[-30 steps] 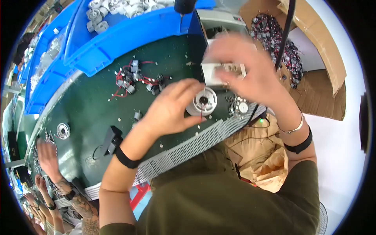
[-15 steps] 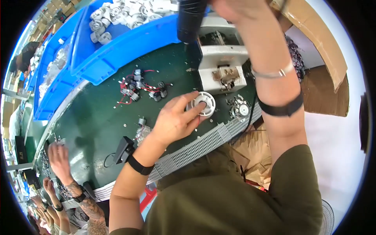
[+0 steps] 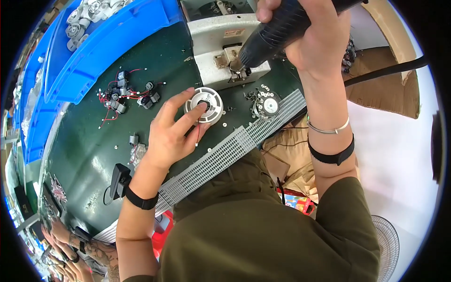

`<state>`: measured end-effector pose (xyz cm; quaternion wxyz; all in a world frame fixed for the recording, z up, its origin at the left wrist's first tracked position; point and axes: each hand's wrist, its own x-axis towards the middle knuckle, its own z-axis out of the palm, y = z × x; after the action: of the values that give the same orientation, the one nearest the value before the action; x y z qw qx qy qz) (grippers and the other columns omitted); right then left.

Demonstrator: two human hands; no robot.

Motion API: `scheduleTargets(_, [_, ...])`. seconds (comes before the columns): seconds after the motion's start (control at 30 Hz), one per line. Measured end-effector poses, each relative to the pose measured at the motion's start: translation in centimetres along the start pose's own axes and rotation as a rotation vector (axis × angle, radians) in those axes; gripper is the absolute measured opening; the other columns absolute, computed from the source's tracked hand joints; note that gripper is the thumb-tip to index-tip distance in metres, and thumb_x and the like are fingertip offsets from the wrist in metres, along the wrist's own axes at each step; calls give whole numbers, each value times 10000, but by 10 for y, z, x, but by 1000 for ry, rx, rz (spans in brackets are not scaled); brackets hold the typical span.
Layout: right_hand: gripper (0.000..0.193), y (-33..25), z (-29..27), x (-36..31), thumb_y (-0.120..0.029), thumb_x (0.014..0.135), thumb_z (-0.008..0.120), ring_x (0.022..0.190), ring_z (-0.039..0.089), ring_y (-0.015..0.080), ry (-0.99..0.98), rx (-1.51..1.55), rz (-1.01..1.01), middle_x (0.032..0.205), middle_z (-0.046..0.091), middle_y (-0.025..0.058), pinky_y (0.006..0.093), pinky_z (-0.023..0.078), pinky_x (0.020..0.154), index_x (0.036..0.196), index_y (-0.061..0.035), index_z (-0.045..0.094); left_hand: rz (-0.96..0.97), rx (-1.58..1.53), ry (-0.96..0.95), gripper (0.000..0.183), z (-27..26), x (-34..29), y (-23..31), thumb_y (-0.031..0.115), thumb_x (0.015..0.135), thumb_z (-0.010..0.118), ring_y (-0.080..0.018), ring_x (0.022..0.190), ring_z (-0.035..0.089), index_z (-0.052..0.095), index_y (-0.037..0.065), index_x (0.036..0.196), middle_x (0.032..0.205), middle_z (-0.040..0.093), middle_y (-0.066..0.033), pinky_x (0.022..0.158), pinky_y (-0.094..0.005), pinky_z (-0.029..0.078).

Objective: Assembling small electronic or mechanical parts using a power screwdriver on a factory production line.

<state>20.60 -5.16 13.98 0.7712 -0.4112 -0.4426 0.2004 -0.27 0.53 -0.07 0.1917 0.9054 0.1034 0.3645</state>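
The left hand [image 3: 171,134] has its grip clamped on the white disc [image 3: 213,104], just above and left of the frame's centre, a finger at its hub. The right hand's [image 3: 319,44] grip is wrapped round the driver [image 3: 275,35], upper right, its long axis slanting down-left to the feeder [image 3: 212,73]. The disc lies below and left of the driver's lower end, apart from it.

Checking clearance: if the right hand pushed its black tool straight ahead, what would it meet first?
Probably the metal fixture on the white machine; the tip of the black tool appears right at it, though contact is unclear.
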Motion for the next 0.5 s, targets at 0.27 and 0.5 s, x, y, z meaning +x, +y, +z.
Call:
scheduleTargets(0.27, [271,8,-4,-3,-113,798,664,503,532,163,10,48,2,636,538,86,271,473,480,978,34,525,-13,-5,4,378,0,0,1,110,637,787,-283,910,628,666,101,996,1145,578,-145,707,-338,545])
scheduleTargets(0.5, [242,8,2,-15,-55,824,632,516,531,156,85,-33,-20,644,543,93,265,473,490,1006,60,521,-27,-14,14,386,1,-1,1,113,631,790,-283,914,625,667,103,997,1149,576,-147,708,-339,544])
